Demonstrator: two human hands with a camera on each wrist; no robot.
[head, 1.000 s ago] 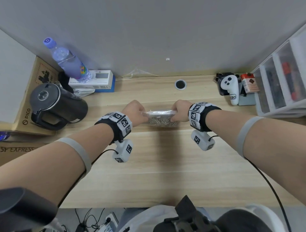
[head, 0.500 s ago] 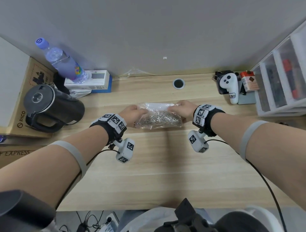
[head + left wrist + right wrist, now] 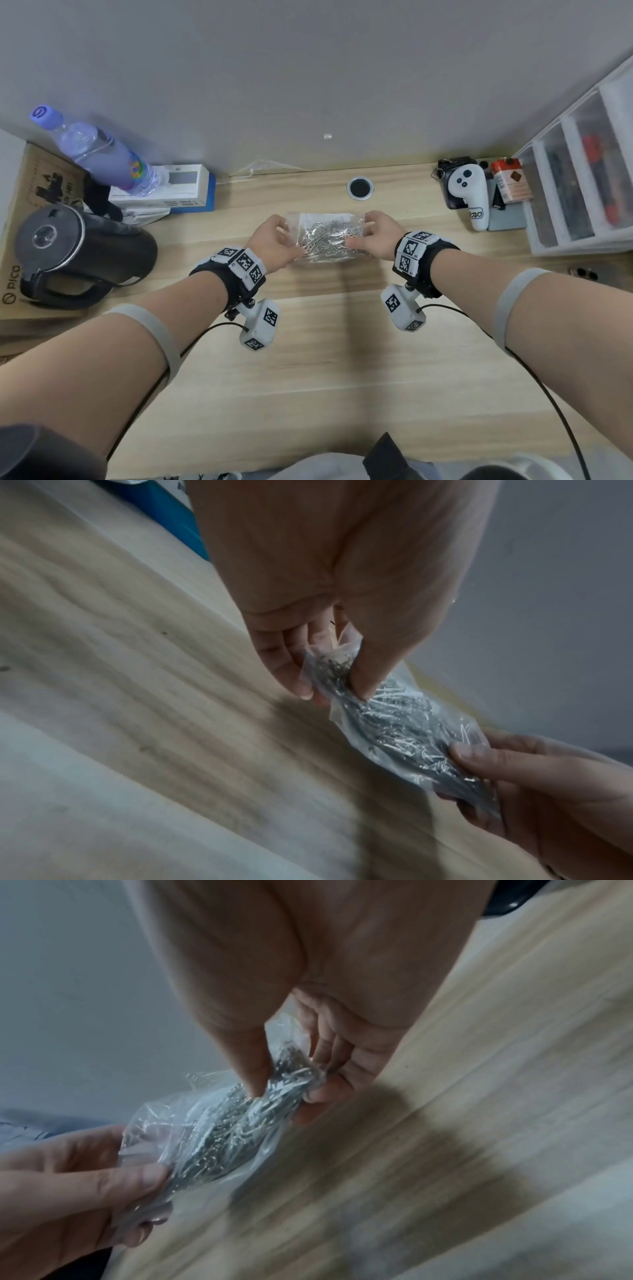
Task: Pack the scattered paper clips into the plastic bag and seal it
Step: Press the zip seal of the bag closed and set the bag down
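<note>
A clear plastic bag (image 3: 327,236) full of silver paper clips (image 3: 325,240) is held just above the wooden desk (image 3: 308,359), both hands on it. My left hand (image 3: 274,240) pinches its left end between thumb and fingers. My right hand (image 3: 373,234) pinches its right end the same way. In the left wrist view the bag (image 3: 397,726) stretches from my left hand (image 3: 329,688) to my right hand (image 3: 479,772). The right wrist view shows the bag (image 3: 219,1129) between my right hand (image 3: 281,1091) and left hand (image 3: 143,1191). No loose clips show on the desk.
A black kettle (image 3: 75,250), a water bottle (image 3: 92,150) and a white and blue box (image 3: 178,192) stand at the back left. A cable hole (image 3: 359,187) lies behind the bag. A white controller (image 3: 471,195), a red pack (image 3: 510,181) and plastic drawers (image 3: 582,171) sit at the right.
The bag has turned from edge-on to broad face up, and both hands have shifted their hold to its two ends, a little nearer me.
</note>
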